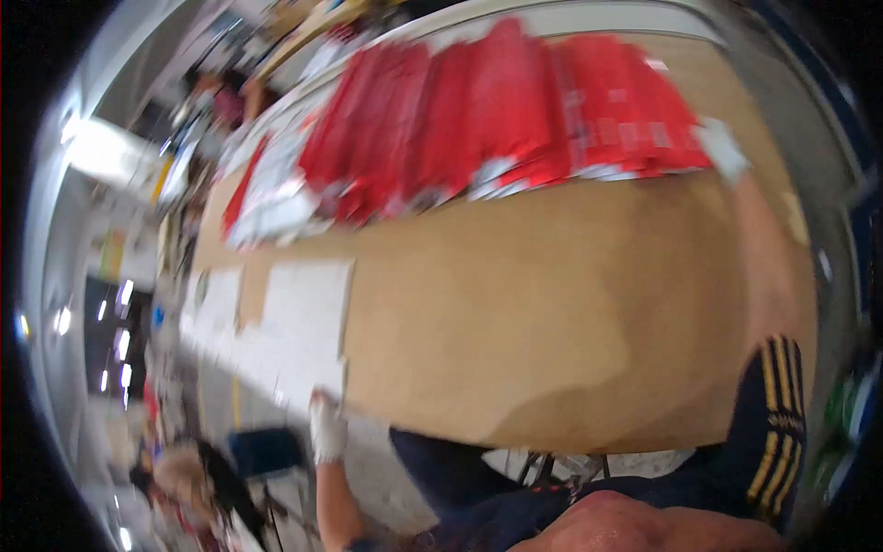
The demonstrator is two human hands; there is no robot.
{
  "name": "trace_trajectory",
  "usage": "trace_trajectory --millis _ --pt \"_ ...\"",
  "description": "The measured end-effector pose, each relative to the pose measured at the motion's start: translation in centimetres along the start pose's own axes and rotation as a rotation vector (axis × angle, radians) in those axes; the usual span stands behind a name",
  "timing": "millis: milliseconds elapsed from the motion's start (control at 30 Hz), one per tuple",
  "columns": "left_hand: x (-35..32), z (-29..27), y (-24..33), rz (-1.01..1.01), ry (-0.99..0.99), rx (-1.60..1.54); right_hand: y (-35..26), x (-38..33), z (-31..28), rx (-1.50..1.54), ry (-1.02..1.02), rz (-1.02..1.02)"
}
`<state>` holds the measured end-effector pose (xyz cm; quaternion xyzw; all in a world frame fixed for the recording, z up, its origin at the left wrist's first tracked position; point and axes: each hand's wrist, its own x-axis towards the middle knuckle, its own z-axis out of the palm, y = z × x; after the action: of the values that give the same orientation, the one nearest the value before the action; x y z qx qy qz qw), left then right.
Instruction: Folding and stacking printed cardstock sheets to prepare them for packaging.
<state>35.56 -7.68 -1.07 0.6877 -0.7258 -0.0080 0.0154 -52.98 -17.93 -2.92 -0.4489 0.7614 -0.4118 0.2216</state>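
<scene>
My right hand [724,152], in a white glove with bare forearm, reaches far across the table to the right end of a row of red packages [515,101]. It touches or nearly touches the rightmost one; blur hides its fingers. The packages are flat, shiny and overlapping, with silvery lower ends. My left hand [328,431], also in a white glove, is low at the table's near edge, beside the corner of a white sheet [308,308]. Its fingers are smeared, and I cannot make out whether they hold the sheet.
The brown tabletop [515,313] lies between me and the packages. Silvery-white packages [276,189] with a red edge lie at the row's left end. A dark blue chair [265,453] stands left of the table. A person [189,478] is at lower left, among blurred workshop clutter.
</scene>
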Motion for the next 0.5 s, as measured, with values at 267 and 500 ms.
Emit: trace_trajectory --millis 267,500 --pt "-1.7 -5.3 3.5 0.115 0.352 0.126 0.6 -18.4 1.9 -0.285 0.095 -0.346" --pt "-8.6 -12.1 20.9 0.681 0.099 -0.043 -21.1 -42.4 13.4 -0.309 -0.324 -1.106"
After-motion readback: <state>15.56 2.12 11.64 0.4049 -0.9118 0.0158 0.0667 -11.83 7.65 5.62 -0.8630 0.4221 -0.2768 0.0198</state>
